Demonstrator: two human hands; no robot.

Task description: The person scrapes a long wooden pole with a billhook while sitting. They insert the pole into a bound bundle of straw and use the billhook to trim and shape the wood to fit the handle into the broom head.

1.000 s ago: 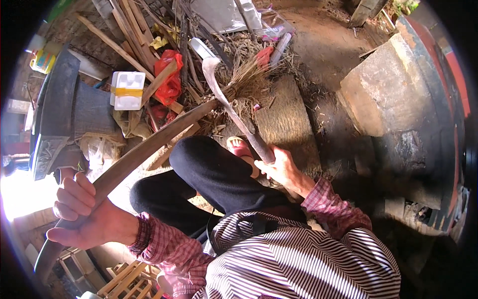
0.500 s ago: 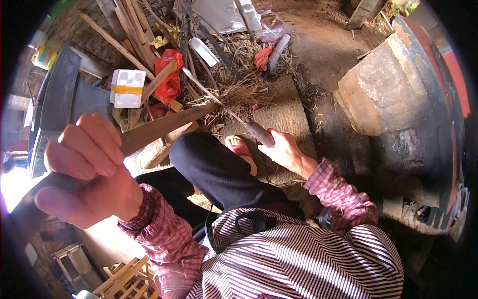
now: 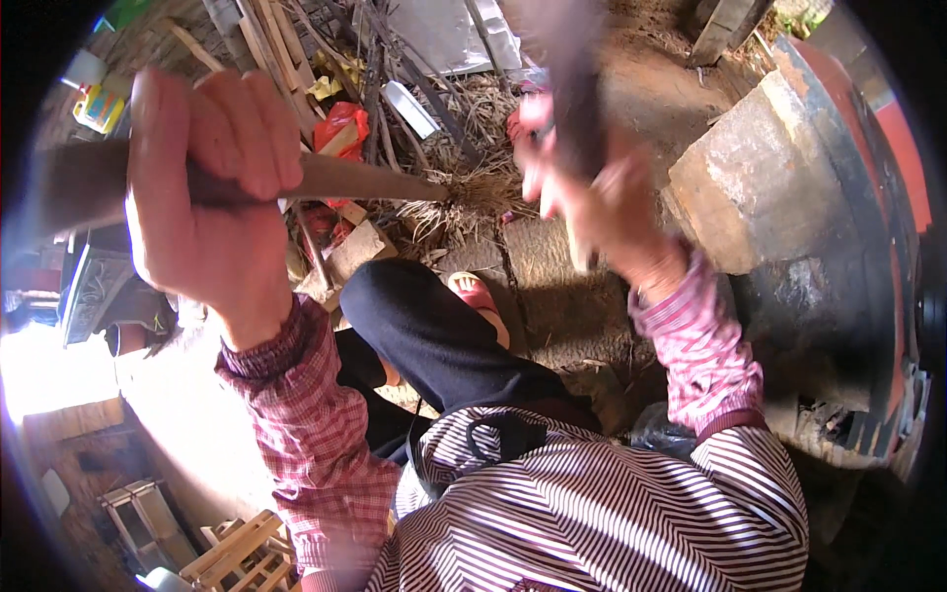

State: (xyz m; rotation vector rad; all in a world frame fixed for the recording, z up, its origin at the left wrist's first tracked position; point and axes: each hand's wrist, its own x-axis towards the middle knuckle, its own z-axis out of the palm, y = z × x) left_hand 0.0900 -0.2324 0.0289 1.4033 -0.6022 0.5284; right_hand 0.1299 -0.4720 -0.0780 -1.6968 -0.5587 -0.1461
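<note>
My left hand (image 3: 222, 187) is closed round a long wooden stick (image 3: 370, 181) on the left, held nearly level at chest height. The stick's narrower far end reaches the dry straw (image 3: 469, 187) in front of my knee; whether it rests on something there is hard to see. My right hand (image 3: 612, 212) is raised over the paving, fingers wrapped round the dark handle of a chopping knife (image 3: 577, 118). Hand and knife are smeared by motion, and the knife points up toward the top of the view, so its blade cannot be made out clearly.
My sandalled foot (image 3: 475, 291) stands close beyond my bent knee. Timber, sticks and a red plastic bag (image 3: 342, 126) are heaped at the far left, beside a white tray (image 3: 409, 111). A big concrete block (image 3: 735, 163) stands on the right. A slatted wooden rack (image 3: 242, 555) is at lower left.
My right hand has swung the knife up from beside the stick's far end. My left hand has risen and shifted slightly right, bringing the stick closer to level.
</note>
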